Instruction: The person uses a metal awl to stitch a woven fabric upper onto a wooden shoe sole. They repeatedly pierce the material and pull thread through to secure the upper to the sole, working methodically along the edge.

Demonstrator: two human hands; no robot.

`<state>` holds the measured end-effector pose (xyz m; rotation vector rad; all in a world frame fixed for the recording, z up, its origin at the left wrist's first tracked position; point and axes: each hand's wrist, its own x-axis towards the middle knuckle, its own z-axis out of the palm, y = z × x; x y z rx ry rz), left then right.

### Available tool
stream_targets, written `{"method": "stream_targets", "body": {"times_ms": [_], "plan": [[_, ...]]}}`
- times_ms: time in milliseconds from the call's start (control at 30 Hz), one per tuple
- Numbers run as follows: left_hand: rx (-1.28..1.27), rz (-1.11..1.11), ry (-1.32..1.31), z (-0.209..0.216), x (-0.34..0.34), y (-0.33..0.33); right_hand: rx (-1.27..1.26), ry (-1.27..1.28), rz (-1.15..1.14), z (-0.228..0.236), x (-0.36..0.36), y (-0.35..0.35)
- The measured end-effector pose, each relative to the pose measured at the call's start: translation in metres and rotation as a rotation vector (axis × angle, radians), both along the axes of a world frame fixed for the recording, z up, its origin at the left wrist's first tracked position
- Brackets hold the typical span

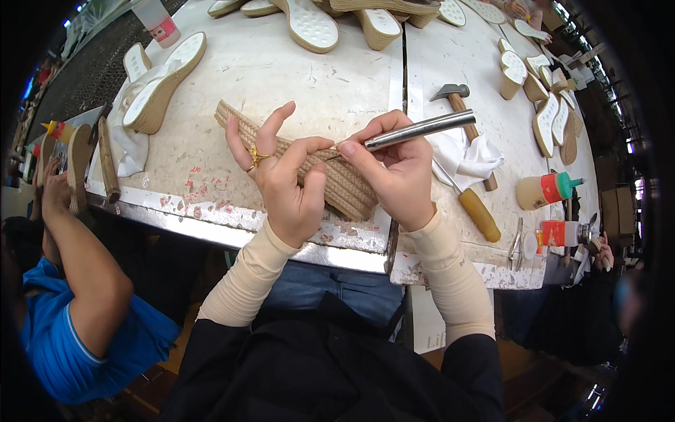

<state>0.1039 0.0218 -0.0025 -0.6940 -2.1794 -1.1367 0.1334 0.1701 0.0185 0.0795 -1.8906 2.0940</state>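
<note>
My left hand steadies a tan braided-rope wedge sole, its thumb and index finger pinched near the braid and two other fingers raised. My right hand grips a silver metal-handled awl-like tool, whose thin tip points at the braid by my left fingertips. The exact contact of the tip is hidden between the fingers. The sole slants across the table's near edge, and my hands cover its middle.
Right of my hands lie a hammer, a white cloth, a yellow-handled tool, a green-capped bottle and tweezers. Wedge soles stand left, with more at the back. At left, a co-worker's arm reaches toward a sole.
</note>
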Motion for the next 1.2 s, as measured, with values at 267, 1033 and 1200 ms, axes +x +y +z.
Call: {"method": "stream_targets", "body": {"times_ms": [267, 1033, 1200], "plan": [[-0.022, 0.003, 0.004, -0.0001, -0.0004, 0.0003, 0.043, 0.013, -0.041, -0.0033, 0.0005, -0.0015], [-0.026, 0.023, 0.028, -0.0003, -0.0004, 0.0008, 0.067, 0.115, -0.041, -0.0066, -0.0007, -0.0035], [-0.033, 0.025, 0.014, -0.0001, 0.0001, 0.0004, 0.096, 0.090, -0.099, -0.0059, 0.0011, -0.0070]]}}
